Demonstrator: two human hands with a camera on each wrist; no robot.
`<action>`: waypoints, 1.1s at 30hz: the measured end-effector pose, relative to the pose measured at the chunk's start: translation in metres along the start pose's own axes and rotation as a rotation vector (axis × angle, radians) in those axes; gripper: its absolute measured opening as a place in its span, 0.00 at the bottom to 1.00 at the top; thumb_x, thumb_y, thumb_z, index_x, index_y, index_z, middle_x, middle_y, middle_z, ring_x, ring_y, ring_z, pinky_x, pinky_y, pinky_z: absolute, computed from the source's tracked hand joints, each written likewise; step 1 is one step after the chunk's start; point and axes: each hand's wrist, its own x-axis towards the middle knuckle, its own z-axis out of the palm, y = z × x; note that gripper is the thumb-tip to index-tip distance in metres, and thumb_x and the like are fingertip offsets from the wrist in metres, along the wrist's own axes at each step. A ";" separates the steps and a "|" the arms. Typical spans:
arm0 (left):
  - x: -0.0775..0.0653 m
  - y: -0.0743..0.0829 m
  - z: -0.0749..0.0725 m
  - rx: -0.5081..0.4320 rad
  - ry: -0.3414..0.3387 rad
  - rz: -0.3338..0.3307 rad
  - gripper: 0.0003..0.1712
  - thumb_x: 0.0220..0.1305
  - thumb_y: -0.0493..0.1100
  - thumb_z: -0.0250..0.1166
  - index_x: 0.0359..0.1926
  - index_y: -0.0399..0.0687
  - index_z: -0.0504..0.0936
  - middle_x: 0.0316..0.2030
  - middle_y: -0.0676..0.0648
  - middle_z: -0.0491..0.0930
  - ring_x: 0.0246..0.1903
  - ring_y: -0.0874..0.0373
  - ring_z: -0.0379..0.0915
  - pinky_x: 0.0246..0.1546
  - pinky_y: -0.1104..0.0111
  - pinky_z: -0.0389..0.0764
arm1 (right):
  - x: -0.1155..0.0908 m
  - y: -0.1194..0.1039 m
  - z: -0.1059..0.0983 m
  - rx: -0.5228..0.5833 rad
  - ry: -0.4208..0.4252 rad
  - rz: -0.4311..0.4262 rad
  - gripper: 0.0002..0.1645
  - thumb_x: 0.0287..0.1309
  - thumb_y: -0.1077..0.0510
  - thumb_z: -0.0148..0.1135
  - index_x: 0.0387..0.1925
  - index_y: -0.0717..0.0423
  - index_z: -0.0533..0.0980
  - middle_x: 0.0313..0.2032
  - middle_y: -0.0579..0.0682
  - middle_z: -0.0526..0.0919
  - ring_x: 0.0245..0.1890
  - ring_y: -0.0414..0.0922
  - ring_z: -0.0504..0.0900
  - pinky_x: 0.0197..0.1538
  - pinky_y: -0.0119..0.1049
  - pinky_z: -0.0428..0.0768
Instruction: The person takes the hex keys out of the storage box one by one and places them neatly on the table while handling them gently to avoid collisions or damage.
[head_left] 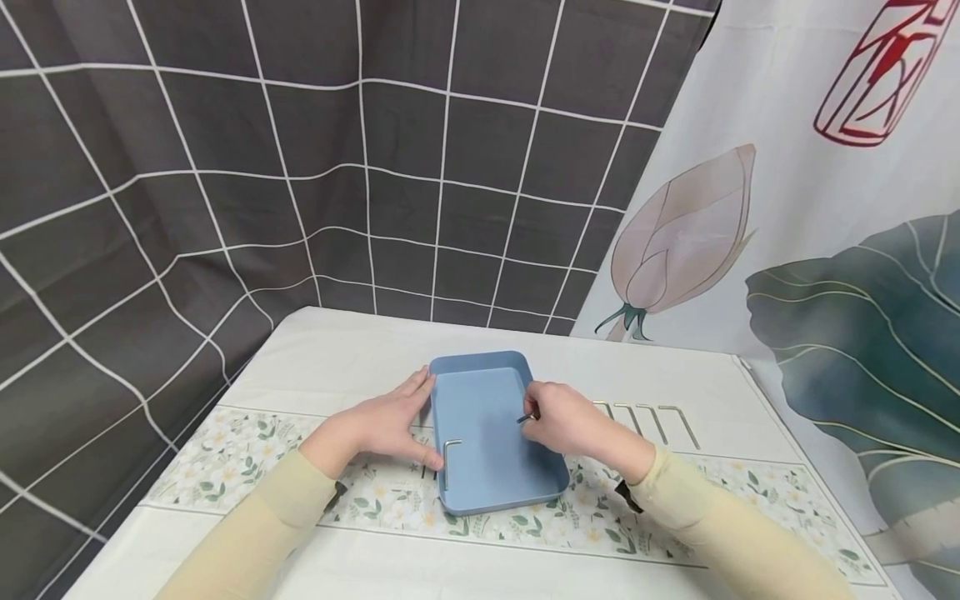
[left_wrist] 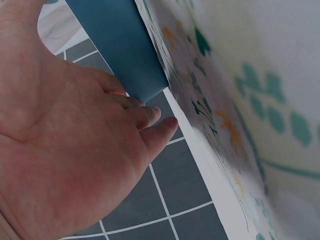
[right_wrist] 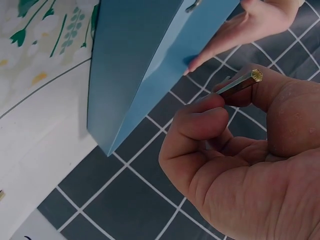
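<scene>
A shallow blue tray (head_left: 487,433) lies on the table between the two hands. My left hand (head_left: 386,425) rests against its left side with the fingers extended, thumb near the front-left part; in the left wrist view the fingertips (left_wrist: 162,131) reach the tray's outer wall (left_wrist: 122,47). Over the right edge, my right hand (head_left: 562,417) pinches a hex key (right_wrist: 242,84) between thumb and fingers, and the hexagonal end shows in the right wrist view. Another L-shaped hex key (head_left: 447,468) lies inside the tray along the left wall.
To the right of the tray, several L-shaped hex keys (head_left: 681,425) lie in a row, partly behind the right forearm. A white cloth with a floral band (head_left: 247,450) covers the table. A dark grid curtain (head_left: 405,208) and a printed white curtain (head_left: 697,242) hang behind.
</scene>
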 end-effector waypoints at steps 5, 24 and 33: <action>0.001 0.000 0.001 0.008 -0.003 -0.008 0.88 0.51 0.83 0.78 0.90 0.37 0.41 0.90 0.36 0.32 0.89 0.41 0.33 0.84 0.43 0.57 | -0.003 0.005 -0.005 0.003 0.005 0.010 0.11 0.60 0.67 0.70 0.33 0.53 0.75 0.28 0.48 0.76 0.27 0.44 0.74 0.32 0.37 0.73; 0.000 0.000 0.000 0.012 -0.004 -0.006 0.88 0.52 0.82 0.77 0.90 0.36 0.40 0.90 0.36 0.32 0.89 0.40 0.34 0.83 0.42 0.58 | -0.011 0.025 -0.013 0.010 0.022 0.058 0.09 0.60 0.67 0.68 0.35 0.54 0.76 0.28 0.48 0.76 0.27 0.44 0.74 0.32 0.39 0.74; 0.000 0.000 0.001 0.017 -0.009 -0.009 0.88 0.51 0.84 0.77 0.90 0.37 0.40 0.90 0.37 0.31 0.89 0.42 0.32 0.84 0.43 0.57 | -0.014 0.034 -0.017 0.003 0.024 0.069 0.07 0.60 0.66 0.67 0.36 0.54 0.76 0.28 0.48 0.77 0.26 0.44 0.73 0.32 0.39 0.73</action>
